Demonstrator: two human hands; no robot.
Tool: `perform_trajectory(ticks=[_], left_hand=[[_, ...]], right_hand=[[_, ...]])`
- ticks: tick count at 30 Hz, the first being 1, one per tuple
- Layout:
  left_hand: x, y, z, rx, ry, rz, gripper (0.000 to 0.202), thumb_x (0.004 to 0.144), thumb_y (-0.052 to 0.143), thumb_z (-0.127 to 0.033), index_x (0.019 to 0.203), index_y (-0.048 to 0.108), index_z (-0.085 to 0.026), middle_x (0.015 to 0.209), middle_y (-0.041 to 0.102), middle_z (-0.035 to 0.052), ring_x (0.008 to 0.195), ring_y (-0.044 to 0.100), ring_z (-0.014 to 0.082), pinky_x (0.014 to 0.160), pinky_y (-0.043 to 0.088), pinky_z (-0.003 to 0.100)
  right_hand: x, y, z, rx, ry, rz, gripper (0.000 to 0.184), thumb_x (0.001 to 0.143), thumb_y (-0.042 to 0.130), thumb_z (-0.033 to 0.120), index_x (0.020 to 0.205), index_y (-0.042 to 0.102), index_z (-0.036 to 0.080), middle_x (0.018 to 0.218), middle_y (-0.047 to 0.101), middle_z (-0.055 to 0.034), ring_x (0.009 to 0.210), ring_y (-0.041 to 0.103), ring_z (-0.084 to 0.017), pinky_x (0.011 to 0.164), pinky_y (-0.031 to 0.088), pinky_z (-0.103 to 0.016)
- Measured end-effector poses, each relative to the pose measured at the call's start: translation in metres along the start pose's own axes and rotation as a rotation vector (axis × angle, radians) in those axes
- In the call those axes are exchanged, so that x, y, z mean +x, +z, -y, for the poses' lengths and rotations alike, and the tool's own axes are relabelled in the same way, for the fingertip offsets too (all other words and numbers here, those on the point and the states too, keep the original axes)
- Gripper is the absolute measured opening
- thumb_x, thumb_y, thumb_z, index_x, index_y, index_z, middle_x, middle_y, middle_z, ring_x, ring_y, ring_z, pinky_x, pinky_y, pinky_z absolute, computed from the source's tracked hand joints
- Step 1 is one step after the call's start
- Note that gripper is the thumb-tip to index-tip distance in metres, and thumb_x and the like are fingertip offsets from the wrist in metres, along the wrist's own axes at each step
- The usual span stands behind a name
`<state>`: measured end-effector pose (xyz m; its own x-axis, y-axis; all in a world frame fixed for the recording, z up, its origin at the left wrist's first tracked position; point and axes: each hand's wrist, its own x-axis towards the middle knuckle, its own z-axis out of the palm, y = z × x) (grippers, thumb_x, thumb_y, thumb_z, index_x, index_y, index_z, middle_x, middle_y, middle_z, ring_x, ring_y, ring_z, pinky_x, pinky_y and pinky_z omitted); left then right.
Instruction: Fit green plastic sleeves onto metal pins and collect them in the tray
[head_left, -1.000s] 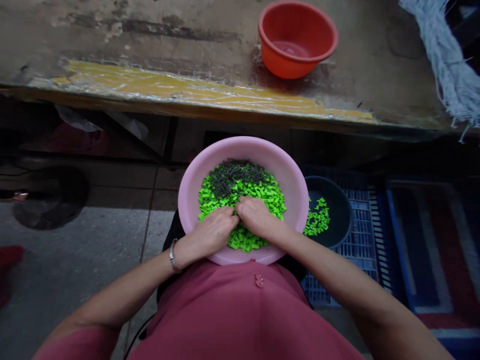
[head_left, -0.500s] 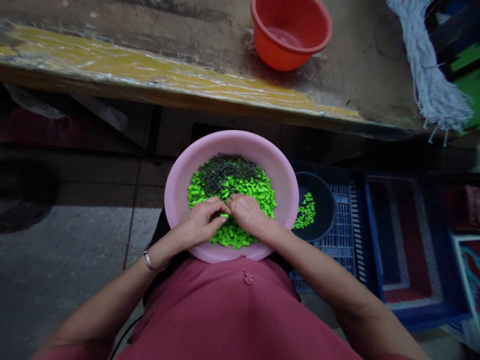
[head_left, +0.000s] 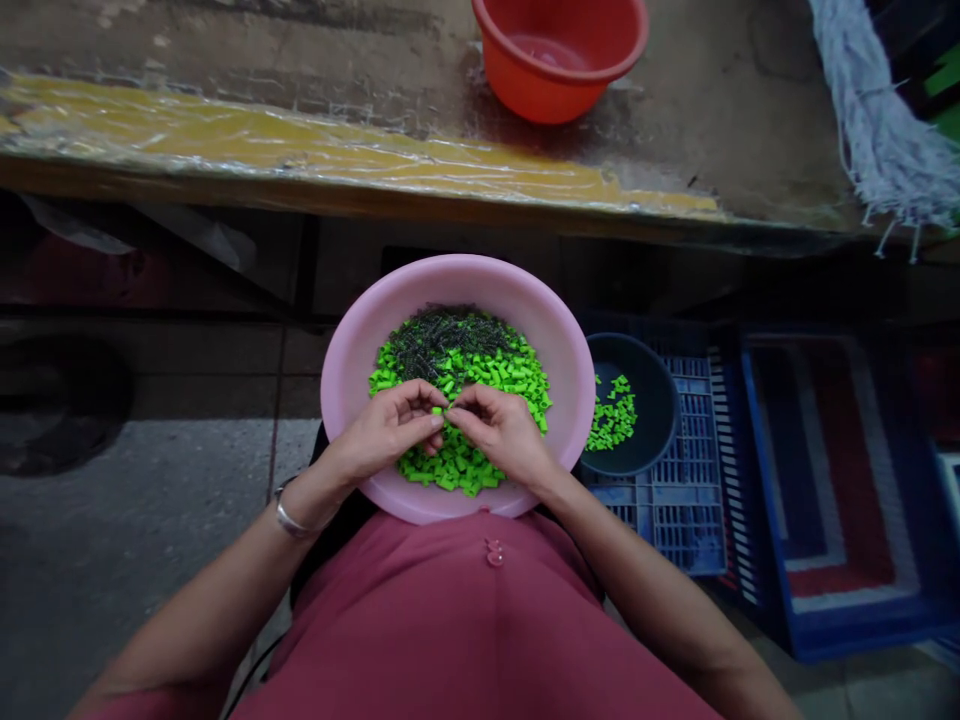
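A pink basin (head_left: 341, 375) rests on my lap, holding many small bright green plastic pieces (head_left: 517, 378) and a heap of thin dark pieces (head_left: 450, 338) at its far side. My left hand (head_left: 386, 428) pinches one green plastic piece (head_left: 438, 411) between thumb and fingers, above the pile. Opposite it, my right hand (head_left: 506, 432) has its thumb and forefinger pressed together right beside that piece. Whatever sits between the right fingertips is too small to make out.
To the right, a dark bowl (head_left: 654, 425) with more green pieces stands on a blue crate (head_left: 686, 510). Farther right is a larger blue crate (head_left: 847, 625). Ahead, a worn table (head_left: 315, 60) carries a red bowl (head_left: 559, 95) and a bundle of white cords (head_left: 874, 120).
My right hand has turned and come up from the pile, its fingertips now meeting the left hand's. The green piece stays in my left fingers. The view has shifted slightly.
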<state>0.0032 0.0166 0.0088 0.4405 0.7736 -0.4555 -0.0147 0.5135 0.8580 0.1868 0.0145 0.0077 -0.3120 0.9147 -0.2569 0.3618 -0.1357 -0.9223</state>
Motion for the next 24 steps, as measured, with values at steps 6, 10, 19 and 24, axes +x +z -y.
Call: perform_trajectory(ticks=[6, 10, 19, 24], left_hand=[[-0.0007, -0.0017, 0.0039, 0.046, -0.001, 0.035, 0.029, 0.081, 0.069, -0.036, 0.096, 0.056, -0.015, 0.067, 0.061, -0.0024, 0.05, 0.057, 0.0095, 0.047, 0.046, 0.02], [-0.0021, -0.0002, 0.0036, 0.07, 0.011, 0.03, 0.028, 0.079, 0.07, -0.035, 0.091, 0.054, -0.016, 0.065, 0.062, -0.0022, 0.05, 0.057, 0.0101, 0.046, 0.045, 0.02], [-0.0048, 0.0001, 0.001, 0.032, -0.032, 0.089, 0.025, 0.077, 0.07, -0.033, 0.087, 0.055, -0.016, 0.06, 0.06, -0.0035, 0.047, 0.055, 0.0093, 0.047, 0.045, 0.02], [-0.0028, -0.0004, 0.0034, -0.018, 0.007, 0.012, 0.024, 0.075, 0.071, -0.032, 0.086, 0.057, -0.015, 0.064, 0.063, -0.0013, 0.05, 0.059, 0.0103, 0.048, 0.046, 0.021]], right_hand=[[0.001, 0.0011, -0.0026, 0.389, 0.211, 0.121, 0.025, 0.078, 0.069, 0.042, 0.071, 0.058, 0.02, 0.055, 0.053, 0.0064, 0.044, 0.045, -0.009, 0.043, 0.038, -0.021], [0.0029, 0.0006, -0.0041, 0.416, 0.221, 0.111, 0.03, 0.073, 0.074, 0.044, 0.068, 0.058, 0.02, 0.05, 0.05, 0.0076, 0.043, 0.042, -0.008, 0.041, 0.034, -0.021], [0.0018, 0.0007, -0.0077, 0.261, 0.06, -0.182, 0.02, 0.081, 0.067, 0.034, 0.069, 0.061, 0.019, 0.058, 0.052, 0.0049, 0.053, 0.044, -0.009, 0.051, 0.037, -0.023], [-0.0013, -0.0011, -0.0033, 0.324, 0.098, 0.042, 0.021, 0.088, 0.057, 0.037, 0.085, 0.068, 0.02, 0.072, 0.063, 0.0002, 0.062, 0.057, -0.012, 0.057, 0.048, -0.024]])
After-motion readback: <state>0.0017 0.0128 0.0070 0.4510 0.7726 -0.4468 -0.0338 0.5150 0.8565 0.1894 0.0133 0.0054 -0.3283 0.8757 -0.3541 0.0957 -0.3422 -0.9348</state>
